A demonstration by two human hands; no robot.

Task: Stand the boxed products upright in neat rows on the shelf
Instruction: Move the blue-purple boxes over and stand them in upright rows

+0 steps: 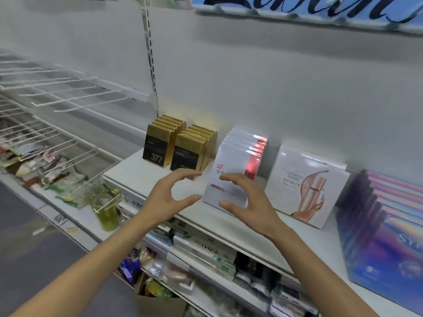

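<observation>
With both curved, spread, empty hands, left and right, square gently the near white-and-red cardboard boxes, keeping upright.

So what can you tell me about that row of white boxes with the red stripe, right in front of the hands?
The white boxes stand upright in one tight row, front to back, on the white shelf, between the gold boxes and a white box with a rose-gold picture. They look like glossy card, flat and squarish, each with a red band down its right side. The front one carries a small red logo and blurred print. The right hand hovers before it, fingers curled; contact is unclear.
</observation>
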